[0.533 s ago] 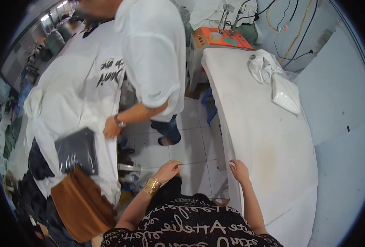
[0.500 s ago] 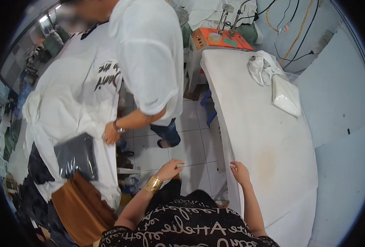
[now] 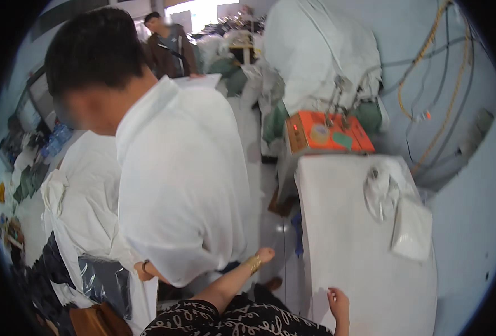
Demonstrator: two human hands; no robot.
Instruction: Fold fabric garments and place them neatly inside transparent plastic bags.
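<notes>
One white table (image 3: pixel 371 285) points its long axis forward, bearing one packet (image 3: pixel 413 231). Left hand (image 3: pixel 266 255) curls (contents cannot be determined); right hand (image 3: pixel 338 303) is partly open, empty.

Left hand (image 3: pixel 266 255) near co-worker's white shirt (image 3: pixel 180 179) — right hand (image 3: pixel 339 305) at white-covered table (image 3: pixel 382 297), white packet (image 3: pixel 413 229) on top.

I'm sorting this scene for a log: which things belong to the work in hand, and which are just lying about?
Likely part of it:
right hand, nearest the white-covered table
left hand, near the co-worker's white shirt; nothing visibly held

Seemingly just there:
glossy white packet
white cloth bundle
dark wrapped packet
brown cloth
</notes>
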